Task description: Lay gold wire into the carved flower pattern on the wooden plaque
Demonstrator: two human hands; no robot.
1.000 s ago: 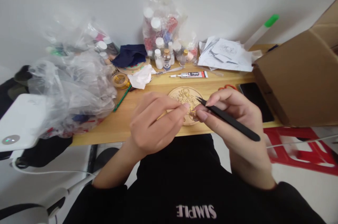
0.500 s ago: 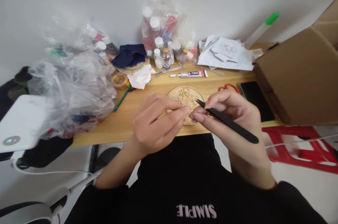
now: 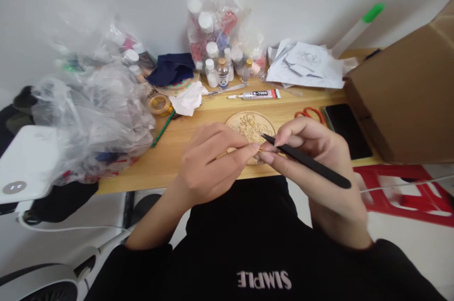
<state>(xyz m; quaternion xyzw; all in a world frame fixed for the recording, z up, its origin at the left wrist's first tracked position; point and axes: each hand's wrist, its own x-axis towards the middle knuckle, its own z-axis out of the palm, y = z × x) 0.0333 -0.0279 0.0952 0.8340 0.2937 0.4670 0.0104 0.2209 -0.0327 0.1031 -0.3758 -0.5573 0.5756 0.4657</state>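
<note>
My right hand (image 3: 308,163) is closed round black tweezers (image 3: 308,161), their tips pointing left over a round wooden disc (image 3: 244,119) with a golden line pattern. My left hand (image 3: 216,163) is pinched, its fingertips meeting those of the right just above the near part of the disc. A tiny gold-coloured piece (image 3: 260,148) shows between the fingertips of both hands; its kind is too small to make out. The hands cover part of the disc.
Behind the disc lie a B-7000 glue tube (image 3: 260,94) and small bottles (image 3: 222,74). Orange-handled scissors (image 3: 310,112), a phone (image 3: 345,128) and a cardboard box (image 3: 404,102) are at right. Plastic bags (image 3: 106,111), a tape roll (image 3: 159,104) and a green pencil (image 3: 163,128) are at left.
The view has shifted slightly. The fingertips of my hands have come together, and the gold-coloured piece between them now shows. The tweezers stay in my right hand.
</note>
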